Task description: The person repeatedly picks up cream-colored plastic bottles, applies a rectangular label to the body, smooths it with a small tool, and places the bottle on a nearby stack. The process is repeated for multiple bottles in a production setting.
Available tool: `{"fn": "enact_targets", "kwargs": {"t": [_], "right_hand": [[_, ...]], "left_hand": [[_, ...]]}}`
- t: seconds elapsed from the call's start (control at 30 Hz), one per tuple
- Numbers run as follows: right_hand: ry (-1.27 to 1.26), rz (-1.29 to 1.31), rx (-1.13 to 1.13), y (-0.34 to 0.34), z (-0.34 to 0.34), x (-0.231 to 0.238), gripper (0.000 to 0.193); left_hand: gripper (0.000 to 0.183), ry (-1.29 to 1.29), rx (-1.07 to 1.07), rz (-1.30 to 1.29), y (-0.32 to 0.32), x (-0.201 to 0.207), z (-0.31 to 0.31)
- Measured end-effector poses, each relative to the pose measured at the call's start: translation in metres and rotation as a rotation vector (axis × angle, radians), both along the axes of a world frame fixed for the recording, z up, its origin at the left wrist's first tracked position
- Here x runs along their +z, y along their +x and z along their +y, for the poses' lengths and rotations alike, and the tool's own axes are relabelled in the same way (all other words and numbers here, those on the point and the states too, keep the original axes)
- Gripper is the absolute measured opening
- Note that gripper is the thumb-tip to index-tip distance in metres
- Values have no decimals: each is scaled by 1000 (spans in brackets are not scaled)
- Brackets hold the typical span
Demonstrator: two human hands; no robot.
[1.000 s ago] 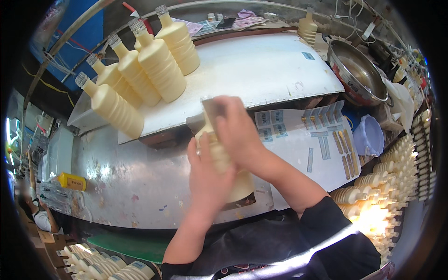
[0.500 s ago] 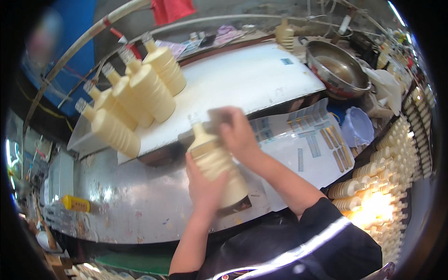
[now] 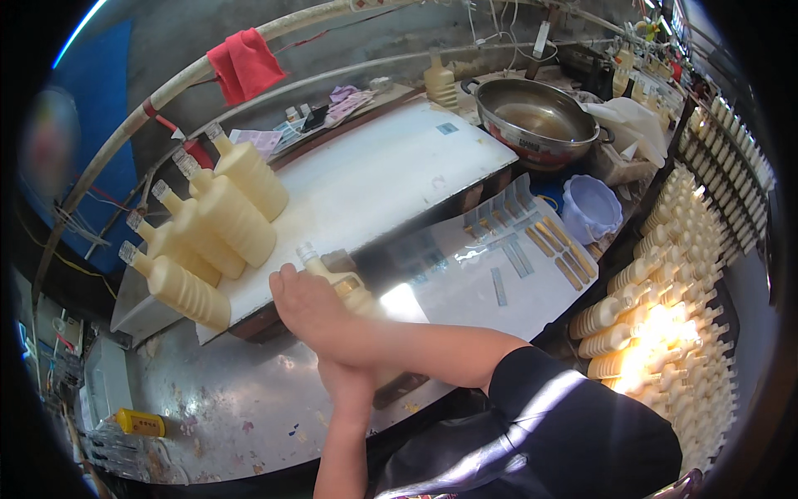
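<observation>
The right hand [image 3: 309,309] lies at the left side of a cream bottle [image 3: 357,301]; its fingers are bent, but what they grip I cannot tell. The left hand [image 3: 344,377] is mostly hidden under the right forearm [image 3: 440,348], so its grip also cannot be told. The bottle is over the metal table [image 3: 233,424], its neck free above the hands. A gold strip [image 3: 347,287] sits near its shoulder, so this part seems nearly done. On the white sheet [image 3: 457,312], more gold strips [image 3: 544,238] lie unused. Five other bottles [image 3: 237,220] show no strip on their visible sides, so apparently much is left.
</observation>
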State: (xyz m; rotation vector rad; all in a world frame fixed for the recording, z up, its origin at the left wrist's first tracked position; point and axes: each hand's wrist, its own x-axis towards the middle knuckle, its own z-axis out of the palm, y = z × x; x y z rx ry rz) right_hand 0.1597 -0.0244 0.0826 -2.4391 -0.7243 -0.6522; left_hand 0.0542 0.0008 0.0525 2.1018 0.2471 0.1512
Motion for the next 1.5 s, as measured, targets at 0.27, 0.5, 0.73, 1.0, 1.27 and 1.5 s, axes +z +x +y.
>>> {"fn": "enact_targets", "kwargs": {"t": [0.27,0.5,0.73,1.0,1.27,1.5], "right_hand": [[537,339,64,24,-76,-31,40],[667,201,94,28,-103,-56,42],[819,509,196,6,-175,-57,38],[98,523,-405,-7,-290,-93,22],[-302,573,-453,17,-300,-117,32],[-390,642,-143,-87,-245,-72,40]], "left_hand": [[109,193,-9,-66,-1,8,1],[112,-59,45,-137,3,-11,3],[105,-147,114,-75,-14,-18,-3],[101,-223,100,-141,-19,-22,-8],[99,-232,81,-181,-18,-25,-7],[98,-171,97,-155,-19,-18,-9]]}}
